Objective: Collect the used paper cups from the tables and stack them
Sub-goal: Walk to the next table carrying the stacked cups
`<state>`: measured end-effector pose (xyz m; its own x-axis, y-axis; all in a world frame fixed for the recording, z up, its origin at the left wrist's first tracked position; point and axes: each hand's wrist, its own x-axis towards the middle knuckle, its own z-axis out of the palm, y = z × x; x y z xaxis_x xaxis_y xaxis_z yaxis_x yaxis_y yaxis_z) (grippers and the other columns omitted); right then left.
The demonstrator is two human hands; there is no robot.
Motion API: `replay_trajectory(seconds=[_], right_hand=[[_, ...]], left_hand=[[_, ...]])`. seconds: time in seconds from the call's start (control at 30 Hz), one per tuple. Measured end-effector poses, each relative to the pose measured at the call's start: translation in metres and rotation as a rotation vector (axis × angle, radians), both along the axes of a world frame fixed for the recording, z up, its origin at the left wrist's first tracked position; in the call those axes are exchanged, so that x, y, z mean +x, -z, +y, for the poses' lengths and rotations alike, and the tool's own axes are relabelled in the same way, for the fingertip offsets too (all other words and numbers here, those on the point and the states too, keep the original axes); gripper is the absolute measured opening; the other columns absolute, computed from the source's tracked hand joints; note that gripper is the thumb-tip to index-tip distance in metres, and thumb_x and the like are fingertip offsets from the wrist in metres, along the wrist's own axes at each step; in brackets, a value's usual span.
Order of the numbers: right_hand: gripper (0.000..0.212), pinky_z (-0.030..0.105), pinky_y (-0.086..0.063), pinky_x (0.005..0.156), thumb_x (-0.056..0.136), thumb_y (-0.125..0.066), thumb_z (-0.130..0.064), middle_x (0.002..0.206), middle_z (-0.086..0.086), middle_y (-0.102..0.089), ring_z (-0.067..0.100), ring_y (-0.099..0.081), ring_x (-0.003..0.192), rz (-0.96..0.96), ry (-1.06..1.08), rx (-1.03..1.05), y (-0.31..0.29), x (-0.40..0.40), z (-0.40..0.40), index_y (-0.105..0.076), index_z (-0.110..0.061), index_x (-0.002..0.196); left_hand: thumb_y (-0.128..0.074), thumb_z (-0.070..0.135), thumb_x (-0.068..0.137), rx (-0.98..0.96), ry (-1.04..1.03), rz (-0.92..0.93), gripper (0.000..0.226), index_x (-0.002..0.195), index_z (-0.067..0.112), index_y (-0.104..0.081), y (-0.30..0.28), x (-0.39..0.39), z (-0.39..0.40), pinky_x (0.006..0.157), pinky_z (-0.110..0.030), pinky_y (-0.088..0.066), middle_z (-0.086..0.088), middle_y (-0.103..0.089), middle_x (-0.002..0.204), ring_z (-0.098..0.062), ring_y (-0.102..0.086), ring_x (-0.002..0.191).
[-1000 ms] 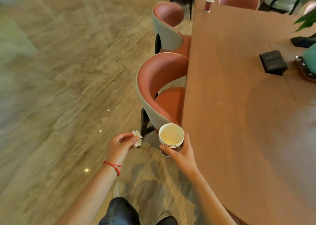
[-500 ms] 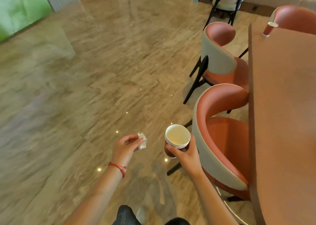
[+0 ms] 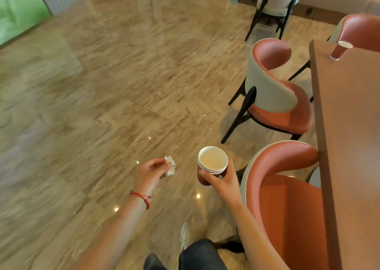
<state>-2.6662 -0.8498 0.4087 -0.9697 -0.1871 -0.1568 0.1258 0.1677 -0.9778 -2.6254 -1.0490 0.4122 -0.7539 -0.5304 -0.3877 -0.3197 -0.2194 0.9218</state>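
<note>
My right hand (image 3: 223, 182) grips a stack of red paper cups (image 3: 211, 163) with white insides, nested upright at waist height over the floor. My left hand (image 3: 151, 173), with a red string on its wrist, pinches a crumpled white tissue (image 3: 170, 165) a little left of the stack. One more red paper cup (image 3: 340, 50) stands alone near the far corner of the long brown table (image 3: 353, 126) at the right edge of the view.
Two coral chairs with pale backs (image 3: 273, 89) (image 3: 287, 198) stand along the table's left side, the nearer one beside my right arm. A white chair (image 3: 277, 0) stands farther off. Polished stone floor (image 3: 123, 85) spreads to the left. My legs show at the bottom.
The view has swung left and moved forward along the table, so the table now fills only the right edge. Both hands keep their hold on the tissue and the cup stack.
</note>
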Motion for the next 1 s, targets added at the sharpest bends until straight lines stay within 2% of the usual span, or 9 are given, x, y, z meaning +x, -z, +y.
replay_trajectory(seconds=[0.23, 0.4, 0.63, 0.83, 1.0], right_hand=[[0.056, 0.001, -0.043, 0.069, 0.068, -0.083, -0.022, 0.105, -0.017, -0.058, -0.017, -0.054, 0.093, 0.003, 0.02, -0.003, -0.009, -0.13, -0.028, -0.045, -0.041, 0.106], [0.059, 0.006, -0.047, 0.07, 0.067, -0.083, -0.027, 0.108, -0.017, -0.06, -0.009, -0.057, 0.097, -0.012, 0.032, -0.032, -0.001, -0.221, -0.056, -0.046, -0.043, 0.11], [0.056, 0.015, -0.048, 0.074, 0.068, -0.081, -0.028, 0.109, -0.018, -0.059, -0.008, -0.057, 0.099, -0.028, 0.085, -0.047, 0.003, -0.371, -0.121, -0.045, -0.044, 0.108], [0.055, 0.008, -0.048, 0.071, 0.07, -0.082, -0.021, 0.104, -0.021, -0.061, -0.008, -0.058, 0.098, -0.041, 0.103, -0.076, -0.004, -0.488, -0.169, -0.048, -0.042, 0.108], [0.057, 0.007, -0.048, 0.072, 0.067, -0.082, -0.027, 0.104, -0.023, -0.061, -0.008, -0.057, 0.1, -0.02, 0.144, -0.055, -0.005, -0.582, -0.182, -0.048, -0.041, 0.11]], left_hand=[[-0.074, 0.003, 0.073, -0.006, -0.018, 0.005, 0.014, 0.077, 0.015, -0.068, -0.013, -0.119, -0.031, 0.053, -0.013, -0.052, 0.005, -0.071, 0.068, -0.004, -0.068, 0.061], [-0.073, 0.002, 0.074, 0.007, 0.018, 0.0, 0.011, 0.081, 0.011, -0.069, -0.007, -0.219, -0.062, 0.061, -0.02, -0.057, -0.003, -0.07, 0.073, -0.013, -0.067, 0.068], [-0.073, 0.002, 0.073, 0.004, 0.106, 0.044, 0.012, 0.079, 0.013, -0.07, -0.004, -0.383, -0.127, 0.062, -0.018, -0.057, 0.003, -0.072, 0.068, -0.009, -0.069, 0.066], [-0.072, 0.0, 0.073, 0.001, 0.164, 0.043, 0.014, 0.08, 0.012, -0.069, -0.011, -0.518, -0.177, 0.055, -0.015, -0.054, 0.009, -0.071, 0.06, -0.003, -0.066, 0.059], [-0.074, 0.001, 0.072, 0.005, 0.182, 0.054, 0.015, 0.074, 0.015, -0.069, -0.013, -0.623, -0.191, 0.053, -0.014, -0.052, 0.002, -0.07, 0.067, -0.006, -0.066, 0.06]])
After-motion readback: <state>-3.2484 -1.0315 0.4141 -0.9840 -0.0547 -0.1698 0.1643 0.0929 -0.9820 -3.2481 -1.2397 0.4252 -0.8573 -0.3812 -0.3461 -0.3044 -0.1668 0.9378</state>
